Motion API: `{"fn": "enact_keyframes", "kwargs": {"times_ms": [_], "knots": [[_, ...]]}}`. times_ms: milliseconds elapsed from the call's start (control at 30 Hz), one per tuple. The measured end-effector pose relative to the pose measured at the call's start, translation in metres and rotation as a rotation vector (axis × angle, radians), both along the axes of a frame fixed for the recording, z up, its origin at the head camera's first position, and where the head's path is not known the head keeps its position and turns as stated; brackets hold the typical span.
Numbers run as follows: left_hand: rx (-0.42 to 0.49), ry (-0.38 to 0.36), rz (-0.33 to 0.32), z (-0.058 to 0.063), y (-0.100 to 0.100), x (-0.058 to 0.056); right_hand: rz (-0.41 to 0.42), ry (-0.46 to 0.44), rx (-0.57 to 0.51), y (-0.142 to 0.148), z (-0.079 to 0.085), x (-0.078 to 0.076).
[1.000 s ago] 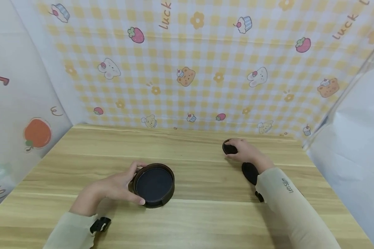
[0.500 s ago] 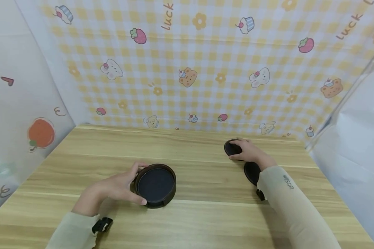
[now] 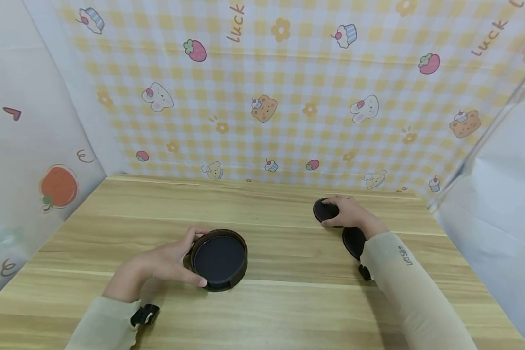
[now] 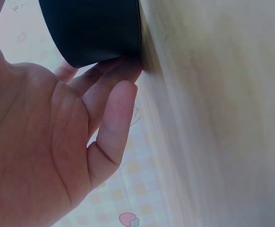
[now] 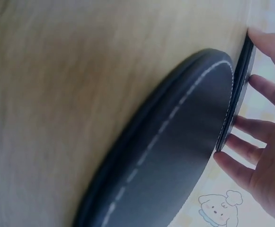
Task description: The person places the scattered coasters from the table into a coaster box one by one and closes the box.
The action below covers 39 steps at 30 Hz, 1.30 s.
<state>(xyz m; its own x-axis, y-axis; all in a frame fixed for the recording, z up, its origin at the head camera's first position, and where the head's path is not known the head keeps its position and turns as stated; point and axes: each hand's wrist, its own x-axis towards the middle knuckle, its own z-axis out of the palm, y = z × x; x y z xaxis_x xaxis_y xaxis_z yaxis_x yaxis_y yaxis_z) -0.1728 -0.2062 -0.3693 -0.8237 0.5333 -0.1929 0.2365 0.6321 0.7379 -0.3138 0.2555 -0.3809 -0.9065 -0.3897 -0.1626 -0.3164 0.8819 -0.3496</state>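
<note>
Unmoved, far coaster (image 3: pixel 325 212) under right grip (image 3: pixel 349 212).

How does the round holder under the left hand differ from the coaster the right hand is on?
The holder is wider and has a raised rim around a dark inset; the coaster is a smaller, thin flat disc. The left hand grips the holder by its side wall, while the right hand curls its fingers round the coaster's edge. The holder sits near the middle of the table; the coaster lies far right. Both are dark and round.
</note>
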Motion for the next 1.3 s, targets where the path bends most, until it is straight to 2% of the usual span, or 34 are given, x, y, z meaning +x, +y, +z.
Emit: {"fn": "enact_keyframes", "kwargs": {"times_ms": [367,567,1000,1300], "knots": [[0.012,-0.008,-0.012,-0.001,0.0,-0.001,0.058,0.015,-0.011,-0.008,0.005,0.005],[0.025,-0.014,-0.018,-0.002,-0.001,-0.002,0.085,0.036,0.019,-0.016,0.004,0.007],[0.005,-0.012,-0.012,0.0,-0.001,-0.001,0.118,0.049,0.044,-0.046,0.016,0.02],[0.0,-0.008,-0.011,-0.001,-0.001,-0.002,0.191,0.082,0.039,-0.068,0.021,0.029]]}}
